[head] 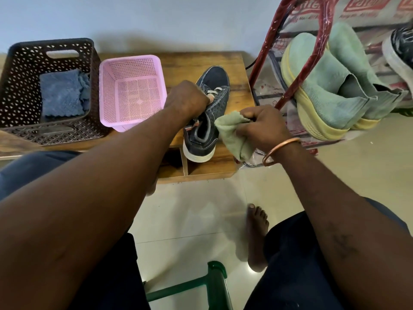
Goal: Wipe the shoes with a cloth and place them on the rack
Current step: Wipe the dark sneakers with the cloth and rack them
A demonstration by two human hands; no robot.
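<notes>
We see the left hand [186,100], just above the middle of the frame, with fingers curled over the laced top of a dark blue sneaker [215,86], steadying it. The fingertips are hidden behind the hand, so we cannot tell how deep they reach. To its right, the right hand [262,128], wearing a copper bangle [279,151], pinches a bunched green cloth [232,135] between thumb and curled fingers. The cloth's loose edge touches the sneaker's ankle collar.

The sneaker lies on a low wooden bench [237,63], toe towards the wall and white heel towards us. We cannot tell whether it rests fully on the bench or is slightly raised.

We judge the sneaker light, with a soft fabric upper that gives under pressure and a firm rubber sole. The laced top or the collar gives a sure hold for wiping, and a grip round the sole or heel would suit carrying. The cloth is limp and needs bunching to press well.

Left of the sneaker stands a pink basket [129,57]. Further left, a dark brown basket [51,41] holds a folded blue cloth [61,95]. At the upper right, a red-framed rack [265,48] carries a pair of pale green shoes [335,92] and, at the frame's edge, another dark shoe [402,48].
</notes>
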